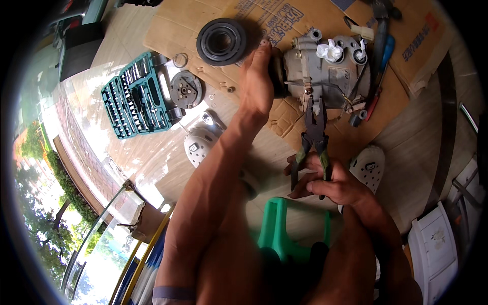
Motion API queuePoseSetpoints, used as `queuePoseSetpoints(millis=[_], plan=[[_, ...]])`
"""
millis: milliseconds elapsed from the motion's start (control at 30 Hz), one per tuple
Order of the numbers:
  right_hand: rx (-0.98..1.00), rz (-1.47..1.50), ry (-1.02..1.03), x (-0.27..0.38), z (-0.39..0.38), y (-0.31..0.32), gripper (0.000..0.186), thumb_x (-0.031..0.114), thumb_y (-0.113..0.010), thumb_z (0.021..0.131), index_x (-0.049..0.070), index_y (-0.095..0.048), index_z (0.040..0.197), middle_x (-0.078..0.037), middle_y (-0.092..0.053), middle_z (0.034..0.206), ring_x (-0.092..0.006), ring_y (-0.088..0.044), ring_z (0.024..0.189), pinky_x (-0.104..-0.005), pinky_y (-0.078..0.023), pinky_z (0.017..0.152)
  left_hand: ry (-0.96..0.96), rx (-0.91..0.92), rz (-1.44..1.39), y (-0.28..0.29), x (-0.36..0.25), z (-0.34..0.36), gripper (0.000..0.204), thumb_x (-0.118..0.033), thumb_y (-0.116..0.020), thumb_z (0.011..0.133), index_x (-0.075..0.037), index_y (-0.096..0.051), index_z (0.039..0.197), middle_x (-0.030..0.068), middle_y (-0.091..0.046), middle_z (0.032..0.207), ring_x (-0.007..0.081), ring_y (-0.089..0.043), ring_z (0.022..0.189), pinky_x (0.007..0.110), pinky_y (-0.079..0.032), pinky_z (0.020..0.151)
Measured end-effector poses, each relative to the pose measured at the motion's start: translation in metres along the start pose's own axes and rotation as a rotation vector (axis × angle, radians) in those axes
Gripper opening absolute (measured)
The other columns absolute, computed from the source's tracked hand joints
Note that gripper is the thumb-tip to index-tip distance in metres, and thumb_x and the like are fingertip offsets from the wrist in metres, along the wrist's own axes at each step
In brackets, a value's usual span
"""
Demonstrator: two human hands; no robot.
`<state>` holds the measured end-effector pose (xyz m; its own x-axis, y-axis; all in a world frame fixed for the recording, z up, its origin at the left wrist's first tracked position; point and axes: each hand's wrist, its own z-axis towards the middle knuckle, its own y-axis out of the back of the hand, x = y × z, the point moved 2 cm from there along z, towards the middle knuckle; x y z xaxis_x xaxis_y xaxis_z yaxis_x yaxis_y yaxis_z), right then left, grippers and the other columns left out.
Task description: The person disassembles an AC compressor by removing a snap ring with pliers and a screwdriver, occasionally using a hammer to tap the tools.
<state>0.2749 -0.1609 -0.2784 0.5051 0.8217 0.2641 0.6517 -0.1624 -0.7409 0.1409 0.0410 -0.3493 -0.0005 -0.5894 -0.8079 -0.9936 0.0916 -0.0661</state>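
A grey metal compressor (328,76) lies on its side on flattened cardboard, with white tissue stuffed into its ports. My left hand (256,84) grips its dark round end; most of those fingers are hidden. In my right hand (330,180) is a pair of pliers (316,127) with dark green handles. Their jaws are spread and point at the near side of the compressor, by a small bolt and thin wire; whether they touch it I cannot tell. A black ring-shaped pulley (221,42) lies flat to the left of the compressor.
Left on the floor are a teal socket set case (136,96) and a round metal clutch plate (186,89). Several tools, including a blue-handled one (388,51), lie right of the compressor on the cardboard (284,122). A green stool (277,229) is beneath me, between my white clogs (368,168).
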Motion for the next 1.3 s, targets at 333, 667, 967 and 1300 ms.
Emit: queuePoseSetpoints(millis=[333,667,967,1300], plan=[[0.242,0.215,0.022,-0.006,0.014,0.005,0.081,-0.010,-0.056,0.084,-0.004,-0.031,0.161,-0.027,-0.049,0.154,-0.0404,-0.067,0.125,-0.0573,-0.058,0.106,-0.022,0.002,-0.052,-0.003,-0.003,-0.002,0.052,-0.047,-0.046,0.112,0.001,-0.067,0.109,0.0036,-0.063,0.093,0.0133,-0.055,0.086,0.029,-0.046,0.079],[0.203,0.170,0.012,-0.009,0.030,0.012,0.071,0.014,-0.065,0.098,-0.004,-0.035,0.160,-0.022,-0.059,0.138,-0.0280,-0.069,0.106,-0.0549,-0.066,0.086,0.012,-0.035,-0.022,-0.001,0.001,0.001,0.047,-0.043,-0.051,0.108,0.001,-0.069,0.105,0.0056,-0.063,0.090,0.0170,-0.055,0.085,0.032,-0.045,0.081],[0.165,0.088,0.203,-0.017,0.035,0.010,0.066,0.042,-0.054,0.111,-0.006,-0.042,0.155,-0.012,-0.069,0.121,-0.0180,-0.067,0.100,-0.0332,-0.054,0.085,0.036,-0.029,0.007,0.001,0.003,0.003,0.047,-0.042,-0.051,0.108,0.002,-0.069,0.103,0.0063,-0.063,0.091,0.0176,-0.055,0.086,0.032,-0.045,0.082],[0.282,0.294,0.234,-0.032,0.050,0.005,0.064,0.045,-0.059,0.107,-0.001,-0.044,0.150,-0.017,-0.063,0.132,-0.0327,-0.058,0.132,-0.0506,-0.042,0.116,-0.012,-0.050,0.070,0.003,0.005,0.005,0.045,-0.038,-0.052,0.105,0.003,-0.071,0.102,0.0114,-0.066,0.088,0.0210,-0.057,0.084,0.035,-0.047,0.082]])
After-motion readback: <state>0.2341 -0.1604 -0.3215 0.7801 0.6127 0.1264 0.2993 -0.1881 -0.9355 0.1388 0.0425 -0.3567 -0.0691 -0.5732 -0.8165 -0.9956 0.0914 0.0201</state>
